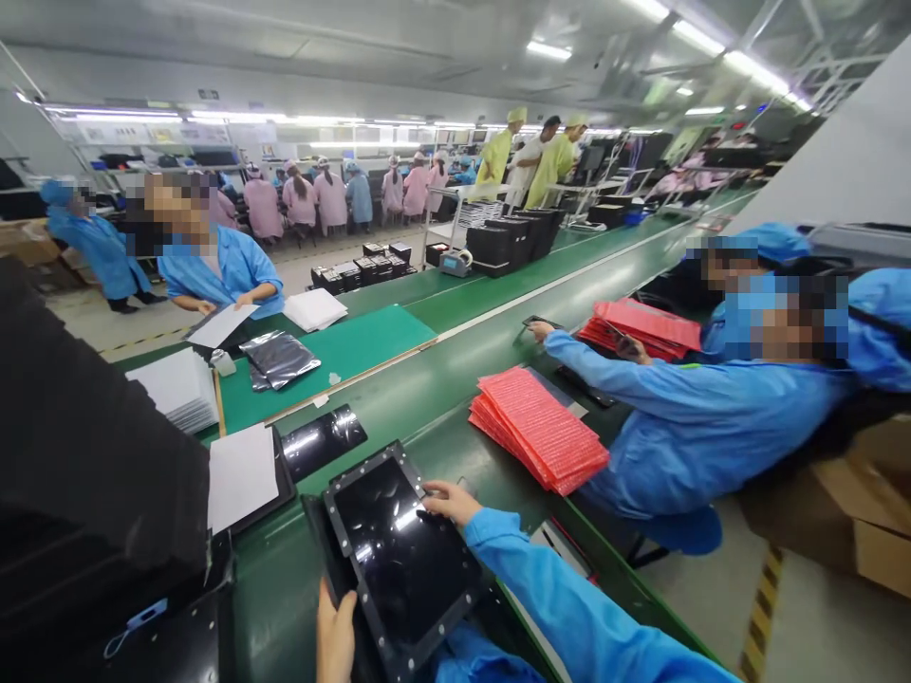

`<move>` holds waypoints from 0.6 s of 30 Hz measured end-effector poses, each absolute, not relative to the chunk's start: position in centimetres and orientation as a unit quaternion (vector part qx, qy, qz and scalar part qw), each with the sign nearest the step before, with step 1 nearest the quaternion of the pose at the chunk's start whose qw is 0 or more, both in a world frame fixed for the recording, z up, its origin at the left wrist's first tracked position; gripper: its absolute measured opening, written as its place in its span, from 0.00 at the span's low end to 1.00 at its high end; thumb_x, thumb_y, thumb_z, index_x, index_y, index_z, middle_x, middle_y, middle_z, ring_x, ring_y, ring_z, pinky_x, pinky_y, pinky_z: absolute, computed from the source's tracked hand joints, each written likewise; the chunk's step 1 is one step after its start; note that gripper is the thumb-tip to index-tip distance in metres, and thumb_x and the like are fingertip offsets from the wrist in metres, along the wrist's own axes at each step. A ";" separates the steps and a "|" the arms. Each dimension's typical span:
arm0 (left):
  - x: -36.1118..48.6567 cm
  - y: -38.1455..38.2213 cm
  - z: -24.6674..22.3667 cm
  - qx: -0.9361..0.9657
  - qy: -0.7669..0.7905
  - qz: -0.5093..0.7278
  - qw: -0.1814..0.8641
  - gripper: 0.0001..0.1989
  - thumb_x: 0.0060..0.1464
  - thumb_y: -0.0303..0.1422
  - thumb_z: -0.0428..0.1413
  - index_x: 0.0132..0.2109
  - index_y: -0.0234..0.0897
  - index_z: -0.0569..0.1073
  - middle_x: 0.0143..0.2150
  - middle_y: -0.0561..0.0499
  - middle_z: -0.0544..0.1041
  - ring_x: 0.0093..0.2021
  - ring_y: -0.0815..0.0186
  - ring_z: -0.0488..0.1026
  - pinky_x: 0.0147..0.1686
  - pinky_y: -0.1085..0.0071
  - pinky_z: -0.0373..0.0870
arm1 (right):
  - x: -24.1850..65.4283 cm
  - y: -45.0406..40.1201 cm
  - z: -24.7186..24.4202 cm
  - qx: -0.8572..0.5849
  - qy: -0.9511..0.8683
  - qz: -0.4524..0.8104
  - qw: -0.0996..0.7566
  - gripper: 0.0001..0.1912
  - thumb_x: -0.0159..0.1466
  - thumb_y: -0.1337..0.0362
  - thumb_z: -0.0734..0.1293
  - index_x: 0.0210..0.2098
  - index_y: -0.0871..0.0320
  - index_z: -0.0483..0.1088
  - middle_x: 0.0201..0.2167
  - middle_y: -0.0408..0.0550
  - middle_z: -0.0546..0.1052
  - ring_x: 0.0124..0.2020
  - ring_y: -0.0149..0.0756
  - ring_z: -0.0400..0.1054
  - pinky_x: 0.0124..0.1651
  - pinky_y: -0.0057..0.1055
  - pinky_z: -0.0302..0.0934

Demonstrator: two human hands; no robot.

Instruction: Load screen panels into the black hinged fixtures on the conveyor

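A glossy black screen panel (pixel 402 560) sits in a dark frame with pale fasteners around its rim, tilted up from the green conveyor belt (pixel 455 417). My left hand (pixel 336 634) grips the panel's lower left edge. My right hand (pixel 450 500), in a blue sleeve, has its fingers over the upper right edge of the frame. To the left lies a smaller glossy black sheet (pixel 324 441), next to a white paper sheet (pixel 242 477). A stack of red foam sheets (pixel 539 429) lies on the belt to the right of my right hand.
A co-worker in a blue gown (pixel 712 417) leans over the belt at right, with hands on a dark panel by more red sheets (pixel 644 327). A dark mass (pixel 85 427) blocks the lower left. Silver bags (pixel 279 359) lie on a green mat (pixel 342 356). Several workers sit beyond.
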State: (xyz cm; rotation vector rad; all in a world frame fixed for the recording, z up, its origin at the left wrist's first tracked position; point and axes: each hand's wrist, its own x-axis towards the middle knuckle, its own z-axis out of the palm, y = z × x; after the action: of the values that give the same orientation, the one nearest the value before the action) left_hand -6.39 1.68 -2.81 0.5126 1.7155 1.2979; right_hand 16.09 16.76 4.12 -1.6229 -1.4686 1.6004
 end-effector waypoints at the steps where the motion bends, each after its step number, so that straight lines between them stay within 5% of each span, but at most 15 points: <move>1: -5.7 2.2 -3.2 0.218 0.702 0.518 0.438 0.30 0.44 0.31 0.50 0.57 0.33 0.64 0.54 0.42 0.71 0.60 0.57 0.63 0.60 0.66 0.58 | 16.4 17.0 3.9 -0.580 -0.522 0.591 0.204 0.26 0.50 0.64 0.72 0.48 0.62 0.70 0.24 0.43 0.74 0.31 0.35 0.69 0.38 0.32 0.62; 9: -5.8 3.7 -5.5 0.193 0.782 0.437 0.400 0.33 0.36 0.32 0.54 0.55 0.35 0.65 0.53 0.43 0.72 0.56 0.52 0.68 0.54 0.64 0.66 | 17.9 18.5 2.5 -0.492 -0.520 0.672 0.191 0.40 0.47 0.64 0.75 0.58 0.61 0.62 0.26 0.39 0.71 0.32 0.32 0.67 0.43 0.31 0.60; 15: -6.1 2.7 -4.6 0.167 0.799 0.432 0.383 0.34 0.35 0.35 0.55 0.54 0.32 0.65 0.52 0.40 0.73 0.57 0.48 0.66 0.58 0.59 0.62 | 18.1 17.8 2.2 -0.489 -0.500 0.692 0.179 0.48 0.44 0.63 0.76 0.61 0.58 0.58 0.35 0.42 0.70 0.27 0.27 0.62 0.34 0.28 0.60; 18: -4.6 3.2 -3.5 0.153 0.801 0.434 0.382 0.35 0.37 0.33 0.52 0.57 0.31 0.63 0.54 0.39 0.71 0.59 0.49 0.64 0.59 0.60 0.60 | 17.6 17.2 2.9 -0.483 -0.494 0.700 0.181 0.46 0.46 0.62 0.75 0.61 0.60 0.57 0.31 0.42 0.71 0.26 0.28 0.61 0.33 0.29 0.59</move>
State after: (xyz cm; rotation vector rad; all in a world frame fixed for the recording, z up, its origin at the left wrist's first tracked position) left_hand -4.60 3.16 -3.45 0.3915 2.0446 1.1085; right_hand 17.64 17.16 2.94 -1.3654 -1.3948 1.9774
